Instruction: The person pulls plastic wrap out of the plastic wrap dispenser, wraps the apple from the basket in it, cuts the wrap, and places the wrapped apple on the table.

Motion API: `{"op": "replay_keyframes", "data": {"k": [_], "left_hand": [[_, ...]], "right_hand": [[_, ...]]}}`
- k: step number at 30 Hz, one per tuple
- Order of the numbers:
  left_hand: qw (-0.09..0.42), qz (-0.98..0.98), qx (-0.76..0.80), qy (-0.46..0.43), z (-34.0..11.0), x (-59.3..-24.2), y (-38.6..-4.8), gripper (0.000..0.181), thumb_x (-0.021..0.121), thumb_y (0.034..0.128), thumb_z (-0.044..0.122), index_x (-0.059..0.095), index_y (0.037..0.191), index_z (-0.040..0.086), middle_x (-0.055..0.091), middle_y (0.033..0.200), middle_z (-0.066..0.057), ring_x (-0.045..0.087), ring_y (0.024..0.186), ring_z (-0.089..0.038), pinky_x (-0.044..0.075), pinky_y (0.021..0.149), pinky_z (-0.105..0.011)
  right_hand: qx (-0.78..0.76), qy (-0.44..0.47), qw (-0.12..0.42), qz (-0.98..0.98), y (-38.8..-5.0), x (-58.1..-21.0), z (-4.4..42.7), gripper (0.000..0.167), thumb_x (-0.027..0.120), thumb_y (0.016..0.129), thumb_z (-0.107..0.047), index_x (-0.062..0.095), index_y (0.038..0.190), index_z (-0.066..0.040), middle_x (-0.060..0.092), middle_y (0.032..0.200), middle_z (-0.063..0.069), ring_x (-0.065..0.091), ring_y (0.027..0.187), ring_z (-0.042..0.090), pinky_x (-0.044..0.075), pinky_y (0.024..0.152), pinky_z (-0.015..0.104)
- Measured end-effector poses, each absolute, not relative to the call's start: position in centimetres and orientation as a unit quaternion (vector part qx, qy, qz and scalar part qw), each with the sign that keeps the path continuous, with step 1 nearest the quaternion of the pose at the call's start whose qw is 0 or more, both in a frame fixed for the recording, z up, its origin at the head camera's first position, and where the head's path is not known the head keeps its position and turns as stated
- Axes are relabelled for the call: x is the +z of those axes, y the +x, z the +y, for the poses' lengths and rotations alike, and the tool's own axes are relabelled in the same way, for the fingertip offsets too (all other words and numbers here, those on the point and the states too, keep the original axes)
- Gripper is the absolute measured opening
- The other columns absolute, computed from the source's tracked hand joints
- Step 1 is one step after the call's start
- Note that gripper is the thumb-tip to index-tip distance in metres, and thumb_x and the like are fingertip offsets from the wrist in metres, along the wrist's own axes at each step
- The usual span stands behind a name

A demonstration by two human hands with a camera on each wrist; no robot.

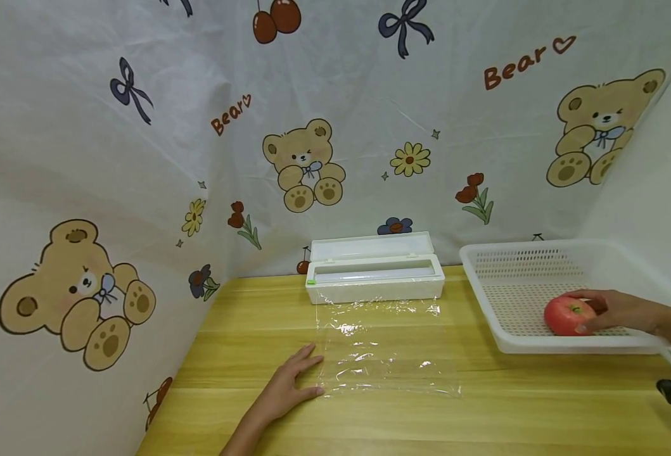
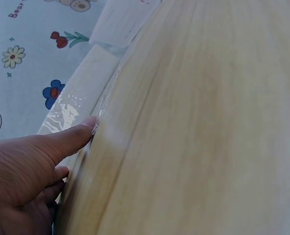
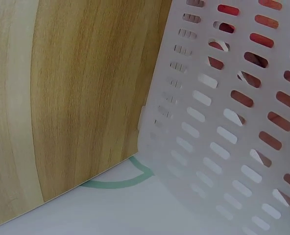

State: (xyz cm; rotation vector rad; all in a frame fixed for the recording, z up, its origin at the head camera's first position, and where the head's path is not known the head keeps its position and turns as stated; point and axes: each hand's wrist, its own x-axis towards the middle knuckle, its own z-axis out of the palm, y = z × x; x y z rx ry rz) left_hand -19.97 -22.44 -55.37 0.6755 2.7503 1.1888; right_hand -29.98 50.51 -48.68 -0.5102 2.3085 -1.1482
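Observation:
A red apple (image 1: 568, 315) sits in the white perforated basket (image 1: 495, 320) on the right, and my right hand (image 1: 617, 310) grips it from its right side. In the right wrist view, the basket wall (image 3: 196, 115) hides most of the hand and apple; only patches of red show through the slots. Clear plastic wrap (image 1: 389, 354) lies spread on the table, running out from a white wrap dispenser box (image 1: 375, 291) with its lid raised. My left hand (image 1: 286, 386) rests with fingers spread at the wrap's left edge. Its thumb (image 2: 74, 139) touches that edge in the left wrist view.
The wood-grain table (image 1: 244, 329) meets a bear-patterned cloth (image 1: 358, 95) behind and on the left. A plain white wall (image 1: 654, 209) rises on the right, beside the basket. The dispenser box stands near the back edge.

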Motion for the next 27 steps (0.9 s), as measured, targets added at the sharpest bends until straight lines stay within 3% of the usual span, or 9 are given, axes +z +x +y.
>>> {"op": "replay_keyframes", "data": {"k": [2,3,8,16,27], "left_hand": [[0.036,0.895,0.387,0.22,-22.4,-55.3,-19.9,0.07,0.079,0.0867,0.043,0.056,0.146,0.013,0.032,0.163,-0.01,0.025,0.151,-0.037,0.029,0.115,-0.064],[0.035,0.895,0.386,0.22,-22.5,-55.4,-20.0,0.07,0.079,0.0867,0.043,0.056,0.146,0.012,0.032,0.163,-0.01,0.025,0.151,-0.037,0.029,0.115,-0.064],[0.036,0.896,0.385,0.219,-22.4,-55.3,-19.9,0.07,0.079,0.087,0.042,0.056,0.146,0.011,0.032,0.163,-0.011,0.025,0.151,-0.038,0.029,0.115,-0.065],[0.04,0.895,0.386,0.218,-22.4,-55.4,-20.0,0.071,0.079,0.0871,0.043,0.055,0.147,0.012,0.031,0.164,-0.01,0.025,0.151,-0.038,0.029,0.115,-0.064],[0.042,0.893,0.394,0.215,-22.4,-55.5,-20.1,0.07,0.08,0.0866,0.042,0.056,0.146,0.014,0.031,0.164,-0.01,0.024,0.151,-0.037,0.027,0.116,-0.064]], "right_hand": [[-0.414,-0.187,0.243,0.857,-29.9,-48.8,50.3,0.07,0.062,0.098,-0.011,0.02,0.146,0.019,0.06,0.122,0.007,0.061,0.1,0.006,0.059,0.082,0.035],[-0.412,-0.19,0.238,0.859,-29.9,-48.8,50.2,0.071,0.062,0.098,-0.01,0.02,0.145,0.021,0.061,0.12,0.007,0.061,0.099,0.007,0.059,0.081,0.035],[-0.379,-0.177,0.185,0.889,-29.4,-48.4,49.5,0.073,0.066,0.097,-0.014,0.024,0.145,0.022,0.066,0.113,0.009,0.063,0.09,0.008,0.06,0.074,0.035],[-0.32,-0.102,0.107,0.936,-28.7,-46.4,48.5,0.078,0.07,0.096,-0.028,0.031,0.146,0.018,0.064,0.118,0.023,0.058,0.09,0.006,0.057,0.073,0.038],[-0.309,-0.076,0.029,0.948,-27.8,-43.0,46.6,0.078,0.075,0.094,-0.031,0.036,0.144,0.014,0.062,0.117,0.03,0.055,0.083,0.002,0.056,0.066,0.028]]}}
